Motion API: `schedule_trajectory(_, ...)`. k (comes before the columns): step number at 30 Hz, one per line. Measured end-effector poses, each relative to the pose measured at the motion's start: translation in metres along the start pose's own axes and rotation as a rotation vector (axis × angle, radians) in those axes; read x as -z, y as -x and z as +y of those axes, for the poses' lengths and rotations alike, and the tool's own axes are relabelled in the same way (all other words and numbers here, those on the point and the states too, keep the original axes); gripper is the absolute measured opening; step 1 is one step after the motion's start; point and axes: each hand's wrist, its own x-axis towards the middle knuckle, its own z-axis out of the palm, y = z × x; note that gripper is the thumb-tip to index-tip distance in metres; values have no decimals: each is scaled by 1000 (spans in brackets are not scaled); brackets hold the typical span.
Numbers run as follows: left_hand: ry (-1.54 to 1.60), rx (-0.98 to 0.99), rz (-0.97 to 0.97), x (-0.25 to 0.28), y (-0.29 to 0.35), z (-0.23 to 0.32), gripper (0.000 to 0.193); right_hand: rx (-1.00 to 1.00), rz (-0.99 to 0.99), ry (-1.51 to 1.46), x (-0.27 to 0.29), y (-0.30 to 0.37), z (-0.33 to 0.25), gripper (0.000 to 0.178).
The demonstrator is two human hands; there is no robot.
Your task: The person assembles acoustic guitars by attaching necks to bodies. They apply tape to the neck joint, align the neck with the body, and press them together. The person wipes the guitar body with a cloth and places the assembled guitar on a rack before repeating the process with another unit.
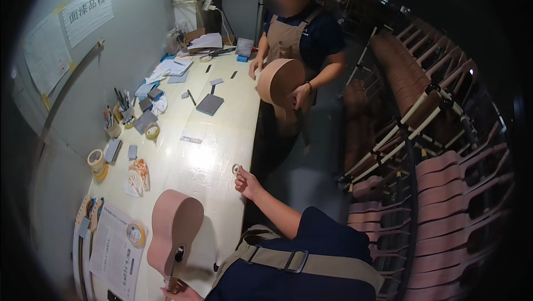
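My left hand (179, 291) grips the neck of a small pinkish unfinished guitar (175, 229), which lies body-away on the pale workbench (216, 134). My right hand (247, 181) reaches out to the bench's right edge and pinches a small ring of tape (236, 169) between its fingertips. A larger roll of tape (135, 234) rests on a printed sheet (114, 254) just left of the guitar.
A co-worker in an apron stands at the far end holding another guitar body (280, 81). Tape rolls (96, 159), sanding blocks (209, 104), a cup of pens (112, 129), rags and papers litter the bench. Racks of pink guitars (444, 201) fill the right side.
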Motion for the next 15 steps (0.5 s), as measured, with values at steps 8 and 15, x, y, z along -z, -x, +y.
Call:
schedule_trajectory(8, 17, 546, -775, 78, -86, -56, 28, 1002, 21, 1790, -34, 70, 4, 18)
schedule_trajectory(15, -417, 628, -183, -30, 18, -39, 46, 737, -507, 1196, -91, 119, 19, 22)
